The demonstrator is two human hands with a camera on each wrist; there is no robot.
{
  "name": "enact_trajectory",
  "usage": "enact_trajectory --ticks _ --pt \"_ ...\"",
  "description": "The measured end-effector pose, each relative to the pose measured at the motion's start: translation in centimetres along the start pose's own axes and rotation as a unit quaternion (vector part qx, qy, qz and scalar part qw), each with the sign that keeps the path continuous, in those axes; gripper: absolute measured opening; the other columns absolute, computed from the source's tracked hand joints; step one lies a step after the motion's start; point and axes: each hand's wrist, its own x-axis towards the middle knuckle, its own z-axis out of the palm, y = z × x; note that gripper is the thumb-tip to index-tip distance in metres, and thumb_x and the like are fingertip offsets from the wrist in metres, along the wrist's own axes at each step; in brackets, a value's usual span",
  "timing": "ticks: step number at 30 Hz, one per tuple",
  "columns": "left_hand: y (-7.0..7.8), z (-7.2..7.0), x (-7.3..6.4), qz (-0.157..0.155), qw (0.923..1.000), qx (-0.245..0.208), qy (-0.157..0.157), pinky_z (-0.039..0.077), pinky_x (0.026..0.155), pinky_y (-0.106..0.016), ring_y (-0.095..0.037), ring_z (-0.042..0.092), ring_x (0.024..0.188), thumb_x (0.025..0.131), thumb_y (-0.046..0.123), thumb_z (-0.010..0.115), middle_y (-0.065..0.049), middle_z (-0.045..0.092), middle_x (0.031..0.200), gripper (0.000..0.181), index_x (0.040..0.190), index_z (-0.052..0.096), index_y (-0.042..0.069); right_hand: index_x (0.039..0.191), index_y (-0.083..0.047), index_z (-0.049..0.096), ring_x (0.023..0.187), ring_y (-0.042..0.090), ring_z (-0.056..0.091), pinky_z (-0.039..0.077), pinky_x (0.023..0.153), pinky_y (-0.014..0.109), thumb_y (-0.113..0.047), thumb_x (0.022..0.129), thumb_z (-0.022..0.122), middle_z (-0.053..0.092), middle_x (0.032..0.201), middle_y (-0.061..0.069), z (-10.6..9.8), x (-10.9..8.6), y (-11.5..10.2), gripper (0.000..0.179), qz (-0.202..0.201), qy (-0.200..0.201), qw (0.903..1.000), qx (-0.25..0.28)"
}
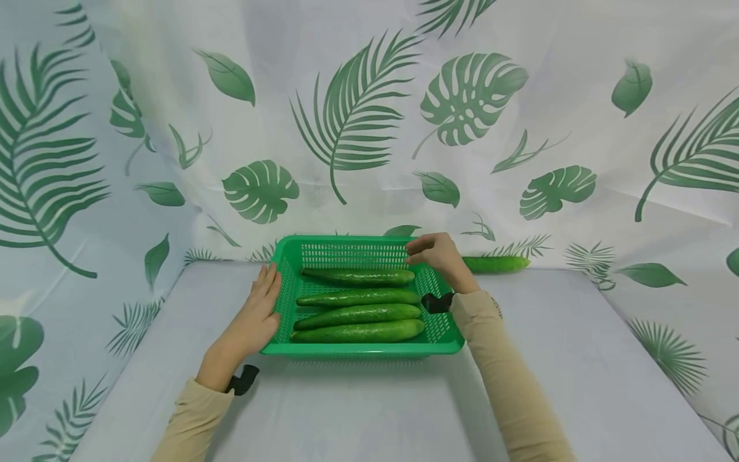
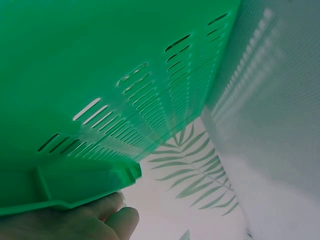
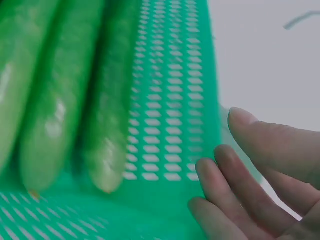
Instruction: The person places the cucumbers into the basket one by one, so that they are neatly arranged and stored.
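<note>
A green plastic basket (image 1: 358,349) with slotted walls stands on the table, and several cucumbers (image 1: 359,332) lie side by side in it. My left hand (image 1: 257,319) lies with straight fingers along the basket's left rim; the left wrist view shows the fingers (image 2: 107,220) under the rim's edge. Over the far right corner is my right hand (image 1: 441,258), its fingers loosely bent and nothing between them. From the right wrist, the thumb stands apart from the other fingers (image 3: 232,200), which overlap the basket wall near the cucumber ends.
One more cucumber (image 1: 496,264) lies outside the basket at the back right, partly hidden behind the right hand. A white cloth covers the table (image 1: 577,359). Leaf-patterned curtains (image 1: 369,160) rise at the back and both sides.
</note>
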Motion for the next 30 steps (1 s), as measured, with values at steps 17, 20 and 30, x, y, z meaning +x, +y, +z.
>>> enact_trajectory --ticks 17,20,30 --pt "0.0 -0.2 -0.3 -0.007 1.0000 -0.004 0.002 0.001 0.118 -0.057 -0.033 -0.014 0.150 0.088 -0.003 0.035 -0.021 -0.005 0.164 0.071 0.153 0.010 -0.011 0.124 0.012 0.061 0.110 0.041 0.059 0.049 0.091 0.048 -0.006 0.096 0.059 0.059 0.125 0.032 -11.4 -0.7 6.5 0.034 0.004 0.130 0.9816 -0.140" --pt "0.0 -0.1 -0.3 -0.005 0.9999 -0.007 0.005 0.001 0.118 -0.058 -0.034 -0.013 0.150 0.087 -0.004 0.035 -0.022 -0.005 0.164 0.071 0.153 0.011 -0.012 0.127 0.014 0.057 0.117 0.051 0.051 0.046 0.092 0.059 -0.003 0.094 0.054 0.053 0.129 0.036 -12.6 -0.8 9.4 0.037 0.015 0.141 0.9703 -0.196" --pt "0.0 0.0 0.0 -0.005 0.9999 -0.004 0.008 0.002 0.118 -0.057 -0.031 -0.013 0.150 0.087 -0.003 0.036 -0.020 -0.004 0.164 0.071 0.153 0.011 -0.011 0.143 0.019 0.027 0.129 0.067 0.017 0.021 0.101 0.078 -0.005 0.087 0.049 0.023 0.144 0.044 -15.1 -1.3 15.5 0.065 0.092 0.041 0.9375 -0.333"
